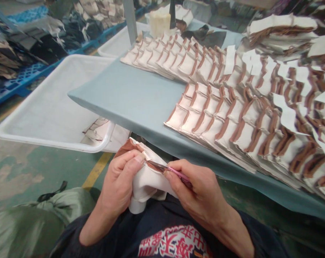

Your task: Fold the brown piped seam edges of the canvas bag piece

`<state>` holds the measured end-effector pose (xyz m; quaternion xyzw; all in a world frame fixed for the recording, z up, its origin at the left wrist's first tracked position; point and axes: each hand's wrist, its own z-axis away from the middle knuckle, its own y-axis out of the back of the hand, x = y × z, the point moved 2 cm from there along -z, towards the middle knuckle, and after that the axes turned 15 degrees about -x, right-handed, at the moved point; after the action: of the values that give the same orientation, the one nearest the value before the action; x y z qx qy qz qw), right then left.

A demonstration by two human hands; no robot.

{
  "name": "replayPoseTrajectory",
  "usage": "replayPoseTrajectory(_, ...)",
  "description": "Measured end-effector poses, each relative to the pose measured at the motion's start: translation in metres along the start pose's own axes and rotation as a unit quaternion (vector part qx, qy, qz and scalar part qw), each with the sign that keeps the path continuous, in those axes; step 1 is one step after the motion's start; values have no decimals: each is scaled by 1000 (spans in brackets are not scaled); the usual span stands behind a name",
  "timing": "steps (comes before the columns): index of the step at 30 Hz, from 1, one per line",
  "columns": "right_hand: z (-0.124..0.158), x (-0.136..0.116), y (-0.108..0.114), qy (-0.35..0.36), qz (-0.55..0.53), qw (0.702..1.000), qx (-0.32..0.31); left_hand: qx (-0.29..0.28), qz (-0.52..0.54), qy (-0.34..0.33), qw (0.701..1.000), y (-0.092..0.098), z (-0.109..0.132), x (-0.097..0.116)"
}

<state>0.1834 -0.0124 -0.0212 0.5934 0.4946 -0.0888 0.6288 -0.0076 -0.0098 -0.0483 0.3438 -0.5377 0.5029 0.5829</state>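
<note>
At lower centre of the frame, 1 white piece [147,181] (brown-edged, judged soft, light and limp) is pinched beside its seam by the left hand [119,182]. The snips [169,170] are gripped by the closed right hand [197,193].

Even, diffuse light; shadows soft, faint. Mild glare on white tray [44,107]. Your left hand [119,182] and right hand [202,193] read sharp; stacked pieces [299,118] at right edge stretch, blur slightly.

Left hand [121,182] curls in a grip, right hand [198,191] pinches, forearms converging.
</note>
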Motion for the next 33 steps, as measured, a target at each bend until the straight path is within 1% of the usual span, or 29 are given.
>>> replayPoseTrajectory(8, -3, 1, -3, 18, 69, 997, -5, 7, -27, 6, 1000, 4, -1, -7)
replayPoseTrajectory(17, -6, 7, -15, 51, 91, 994, 41, 3, -67, 2, 998, 5, 0, -4)
replayPoseTrajectory(19, -5, 8, -16, 54, 89, 993, 49, -6, -91, -7, 996, 3, 1, 1)
replayPoseTrajectory(21, -5, 11, -17, 58, 87, 993, 55, -12, -141, -9, 990, 0, 1, 7)
replayPoseTrajectory(24, -4, 15, -19, 66, 84, 992, 64, 3, -243, -6, 970, -5, 0, 17)
replayPoseTrajectory(26, -3, 18, -21, 72, 79, 992, 72, 11, -286, -9, 958, -8, -2, 21)
replayPoseTrajectory(30, -3, 22, -25, 79, 78, 990, 90, 13, -314, -4, 949, -12, -3, 22)
replayPoseTrajectory(33, -4, 24, -27, 72, 81, 989, 99, 4, -308, 6, 951, -13, -4, 21)
